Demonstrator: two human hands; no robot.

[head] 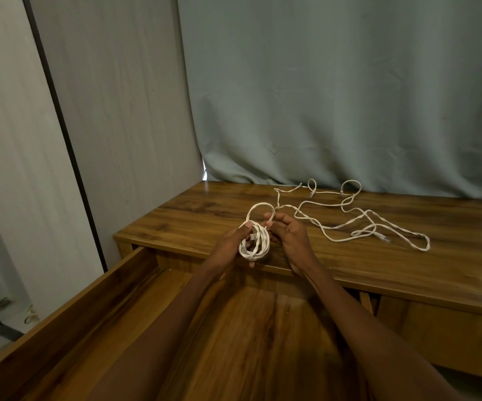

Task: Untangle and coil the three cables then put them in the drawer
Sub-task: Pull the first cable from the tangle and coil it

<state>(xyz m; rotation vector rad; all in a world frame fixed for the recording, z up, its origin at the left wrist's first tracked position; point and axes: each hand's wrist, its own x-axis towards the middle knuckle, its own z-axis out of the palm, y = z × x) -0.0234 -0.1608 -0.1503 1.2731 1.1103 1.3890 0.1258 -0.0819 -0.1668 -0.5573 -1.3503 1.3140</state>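
A white cable coil (255,241) of several loops hangs over the desk's front edge. My left hand (229,244) grips the coil with fingers through the loops. My right hand (287,235) pinches the same cable at the top of a fresh loop (258,206), and the free strand runs back from it onto the desk. More loose white cables (358,224) lie tangled on the wooden desk top (205,209) to the right, with small connectors showing. The open drawer (135,285) lies below my forearms, and its visible wooden floor holds no cable.
A grey-green curtain (335,96) hangs behind the desk. A pale wardrobe panel with a dark edge strip (60,125) stands at the left, close to the drawer's left wall. A second drawer front (451,337) is closed at the right.
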